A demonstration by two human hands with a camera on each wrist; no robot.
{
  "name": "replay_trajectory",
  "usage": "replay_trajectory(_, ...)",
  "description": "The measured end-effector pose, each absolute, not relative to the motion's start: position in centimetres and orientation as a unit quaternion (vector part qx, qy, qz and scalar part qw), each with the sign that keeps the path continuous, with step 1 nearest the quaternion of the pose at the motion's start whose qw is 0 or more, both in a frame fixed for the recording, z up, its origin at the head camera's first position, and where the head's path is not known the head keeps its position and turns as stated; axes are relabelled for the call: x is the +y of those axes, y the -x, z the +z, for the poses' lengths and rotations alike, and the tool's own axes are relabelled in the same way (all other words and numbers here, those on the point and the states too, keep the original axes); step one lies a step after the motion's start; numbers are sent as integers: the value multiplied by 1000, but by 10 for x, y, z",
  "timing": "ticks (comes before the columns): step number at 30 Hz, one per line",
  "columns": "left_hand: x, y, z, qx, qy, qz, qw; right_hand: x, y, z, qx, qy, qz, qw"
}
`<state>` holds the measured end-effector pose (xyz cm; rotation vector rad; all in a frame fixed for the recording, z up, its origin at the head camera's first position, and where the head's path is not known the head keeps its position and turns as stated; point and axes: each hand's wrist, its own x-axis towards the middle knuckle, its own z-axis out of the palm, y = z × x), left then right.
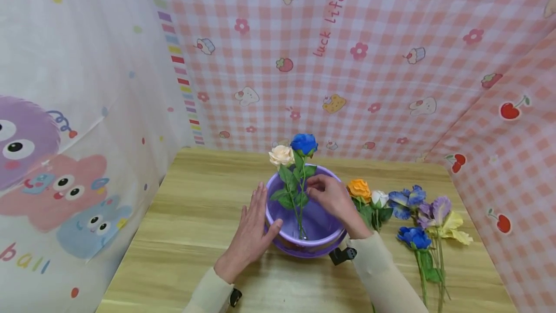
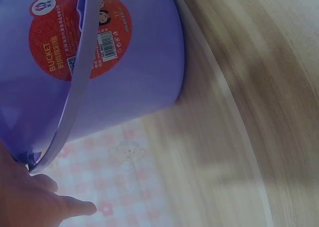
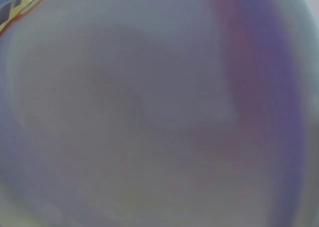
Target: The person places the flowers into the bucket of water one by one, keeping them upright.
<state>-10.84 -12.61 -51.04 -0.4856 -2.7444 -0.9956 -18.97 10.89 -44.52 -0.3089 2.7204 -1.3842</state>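
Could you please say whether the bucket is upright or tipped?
Upright: the purple bucket opens upward in the head view, with a cream rose and a blue rose standing in it.

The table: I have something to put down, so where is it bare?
Widest bare stretch of table: left of the left hand, up to the cartoon curtain. Smaller: in front of the bucket, between the sleeves. Crowded: right of the bucket, where loose flowers lie.
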Motion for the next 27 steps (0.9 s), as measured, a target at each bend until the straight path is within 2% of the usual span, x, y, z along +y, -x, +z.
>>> replay_trajectory(11, -125, 108, -509, -924, 160, -337, 88, 127, 174, -430, 795, 85, -599, -42)
replay_trajectory(27, -125, 108, -511, -926, 161, -331, 89, 188, 147, -424, 710, 47, -699, -72)
